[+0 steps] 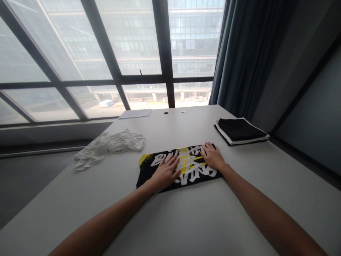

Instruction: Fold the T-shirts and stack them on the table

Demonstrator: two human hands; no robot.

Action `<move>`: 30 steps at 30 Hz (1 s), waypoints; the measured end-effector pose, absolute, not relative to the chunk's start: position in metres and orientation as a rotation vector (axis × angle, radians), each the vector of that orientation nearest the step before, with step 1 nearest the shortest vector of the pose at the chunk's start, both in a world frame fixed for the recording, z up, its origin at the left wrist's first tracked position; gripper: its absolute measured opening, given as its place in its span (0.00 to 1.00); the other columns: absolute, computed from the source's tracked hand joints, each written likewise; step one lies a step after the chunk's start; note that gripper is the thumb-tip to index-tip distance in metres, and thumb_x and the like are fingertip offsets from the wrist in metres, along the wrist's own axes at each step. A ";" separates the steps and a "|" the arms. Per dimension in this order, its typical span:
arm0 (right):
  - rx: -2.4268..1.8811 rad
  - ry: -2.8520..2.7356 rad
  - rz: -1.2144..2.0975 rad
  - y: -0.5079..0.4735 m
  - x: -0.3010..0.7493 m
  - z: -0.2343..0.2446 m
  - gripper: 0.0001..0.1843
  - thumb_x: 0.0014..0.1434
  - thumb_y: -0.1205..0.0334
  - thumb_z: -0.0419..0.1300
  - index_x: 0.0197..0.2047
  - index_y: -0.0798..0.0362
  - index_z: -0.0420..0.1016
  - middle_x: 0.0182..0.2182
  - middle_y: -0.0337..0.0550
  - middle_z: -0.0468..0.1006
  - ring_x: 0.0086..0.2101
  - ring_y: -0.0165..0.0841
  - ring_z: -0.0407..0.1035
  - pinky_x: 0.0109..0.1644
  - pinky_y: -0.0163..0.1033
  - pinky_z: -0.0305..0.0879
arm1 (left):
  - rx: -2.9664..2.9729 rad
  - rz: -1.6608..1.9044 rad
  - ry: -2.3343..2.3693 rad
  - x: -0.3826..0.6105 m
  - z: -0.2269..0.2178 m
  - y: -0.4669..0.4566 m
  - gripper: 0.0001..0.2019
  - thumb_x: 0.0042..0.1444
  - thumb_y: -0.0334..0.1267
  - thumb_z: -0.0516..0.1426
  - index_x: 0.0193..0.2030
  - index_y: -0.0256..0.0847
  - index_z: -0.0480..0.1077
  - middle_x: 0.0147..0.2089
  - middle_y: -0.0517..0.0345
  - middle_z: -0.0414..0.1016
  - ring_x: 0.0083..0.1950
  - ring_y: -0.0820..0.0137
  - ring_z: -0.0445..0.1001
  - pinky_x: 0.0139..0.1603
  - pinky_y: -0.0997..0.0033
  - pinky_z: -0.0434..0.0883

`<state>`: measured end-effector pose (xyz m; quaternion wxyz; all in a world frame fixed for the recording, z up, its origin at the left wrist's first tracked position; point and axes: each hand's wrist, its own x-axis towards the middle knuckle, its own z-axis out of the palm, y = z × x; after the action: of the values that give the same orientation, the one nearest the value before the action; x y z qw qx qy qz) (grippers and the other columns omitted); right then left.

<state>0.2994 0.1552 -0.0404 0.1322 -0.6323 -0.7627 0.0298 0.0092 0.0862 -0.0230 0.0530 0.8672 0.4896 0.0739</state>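
Note:
A black T-shirt with white lettering and yellow patches lies folded into a wide rectangle on the white table. My left hand rests flat on the left-middle part of its print, fingers spread. Flat on the shirt's right end lies my right hand, its fingers stretched out toward the far edge. Neither hand grips the cloth. Parts of the lettering are hidden under both hands.
A crumpled white cloth lies at the table's left edge. To the right is a stack of folded black and white garments. White paper sheets lie at the far end, before the windows. A dark curtain hangs at the right.

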 end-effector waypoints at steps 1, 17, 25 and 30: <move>-1.834 -2.211 0.088 0.155 0.299 -0.040 0.31 0.71 0.50 0.44 0.72 0.54 0.57 0.73 0.51 0.51 0.71 0.42 0.42 0.71 0.57 0.38 | 2.632 0.223 1.486 0.010 -0.023 0.086 0.32 0.70 0.55 0.44 0.75 0.43 0.51 0.77 0.51 0.46 0.78 0.57 0.42 0.75 0.48 0.40; -1.821 -2.208 0.096 0.153 0.298 -0.037 0.31 0.70 0.51 0.44 0.71 0.56 0.58 0.72 0.51 0.51 0.71 0.42 0.43 0.71 0.58 0.38 | 2.470 0.270 1.736 -0.047 -0.018 0.130 0.33 0.69 0.54 0.43 0.73 0.33 0.55 0.76 0.43 0.49 0.77 0.52 0.45 0.73 0.43 0.43; -1.832 -2.221 0.076 0.152 0.297 -0.037 0.31 0.70 0.52 0.44 0.71 0.56 0.59 0.72 0.52 0.52 0.71 0.43 0.42 0.71 0.60 0.38 | 2.207 0.375 1.773 -0.103 0.011 0.158 0.33 0.63 0.55 0.48 0.66 0.32 0.66 0.65 0.42 0.70 0.66 0.56 0.68 0.66 0.63 0.64; -1.831 -2.229 0.056 0.151 0.296 -0.036 0.30 0.71 0.52 0.44 0.70 0.57 0.59 0.72 0.53 0.53 0.70 0.44 0.43 0.71 0.61 0.39 | 2.082 0.254 1.801 -0.137 0.027 0.166 0.29 0.51 0.56 0.59 0.53 0.36 0.77 0.46 0.47 0.82 0.45 0.58 0.80 0.47 0.68 0.73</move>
<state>0.2963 0.1513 -0.0363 0.1278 -0.6295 -0.7662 0.0192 -0.1365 0.1662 0.0268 0.1874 0.7399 0.6398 0.0904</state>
